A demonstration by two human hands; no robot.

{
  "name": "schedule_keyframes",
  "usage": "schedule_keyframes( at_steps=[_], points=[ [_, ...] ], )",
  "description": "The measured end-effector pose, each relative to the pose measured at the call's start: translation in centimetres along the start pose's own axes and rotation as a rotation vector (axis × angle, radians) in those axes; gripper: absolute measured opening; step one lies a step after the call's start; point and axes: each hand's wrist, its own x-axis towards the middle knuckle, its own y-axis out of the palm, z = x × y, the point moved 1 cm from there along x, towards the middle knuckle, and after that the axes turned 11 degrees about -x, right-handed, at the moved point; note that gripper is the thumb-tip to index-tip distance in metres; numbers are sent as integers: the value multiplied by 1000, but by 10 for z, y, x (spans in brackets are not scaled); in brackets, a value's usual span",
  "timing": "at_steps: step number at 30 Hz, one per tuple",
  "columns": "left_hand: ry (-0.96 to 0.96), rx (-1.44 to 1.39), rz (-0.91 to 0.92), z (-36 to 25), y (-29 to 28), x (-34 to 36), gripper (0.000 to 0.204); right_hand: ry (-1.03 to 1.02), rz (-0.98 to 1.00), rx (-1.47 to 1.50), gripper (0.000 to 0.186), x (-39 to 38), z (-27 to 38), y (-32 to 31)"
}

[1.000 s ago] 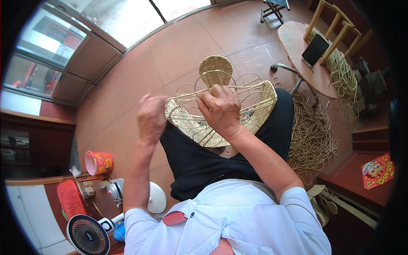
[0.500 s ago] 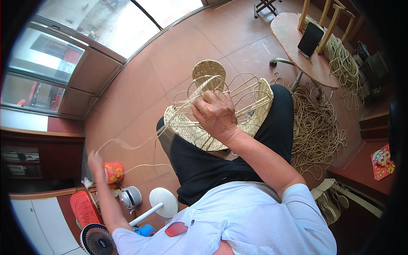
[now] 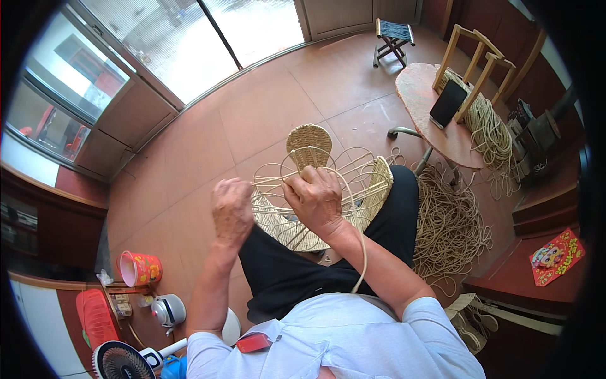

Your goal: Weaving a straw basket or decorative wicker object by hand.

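Observation:
A half-woven straw basket (image 3: 297, 239) rests across my lap, with bare wire loops and ribs standing between its woven walls. Its round woven disc (image 3: 308, 140) shows just beyond my hands. My right hand (image 3: 315, 199) is closed at the wires, pinching a pale straw cord (image 3: 361, 252); the cord arcs over that hand and hangs down past the forearm to my shirt. At the basket's left edge, my left hand (image 3: 231, 211) is raised with curled fingers, slightly blurred. Whatever those fingers hold is hidden.
Loose cord (image 3: 448, 230) lies heaped on the floor at right. Beyond it, a round-topped stool (image 3: 413, 95) bears a phone (image 3: 448, 103), a wooden frame and more cord. A folding stool (image 3: 394, 41) stands farther back. Lower left are a red bucket (image 3: 142, 268), a kettle (image 3: 168, 311) and a fan (image 3: 123, 361).
My left hand has swung from far left, where it drew out the cord, up beside the basket. The cord now loops over my right hand, which stays at the wires. The view has shifted.

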Motion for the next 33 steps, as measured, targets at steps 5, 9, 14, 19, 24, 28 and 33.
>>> schedule_keyframes(
  at_steps=[5, 9, 14, 19, 24, 28, 33],
  points=[
    [-364, 382, -33, 136, -98, -69, 19, 7, -1, 29, 16, -3, 0, 9],
    [-964, 806, 90, 262, -215, -136, 24, -1, -24, 34, 20, 2, 3, 7],
    [-393, 28, 45, 139, -121, -61, 25, 2, -39, -16, 22, -1, -1, 10],
    [-333, -341, 166, -37, -14, 12, 35, -7, -27, -14, 22, 2, 4, 7],
    [-536, -603, 190, -44, 13, 37, 38, 12, -43, -18, 24, 0, 3, 8],
    [-234, -105, 116, -45, 2, 38, 34, 18, -50, -23, 24, 0, -1, 7],
    [-335, -230, 317, -49, 6, 39, 33, 14, -39, -46, 24, -1, 0, 8]
  ],
)
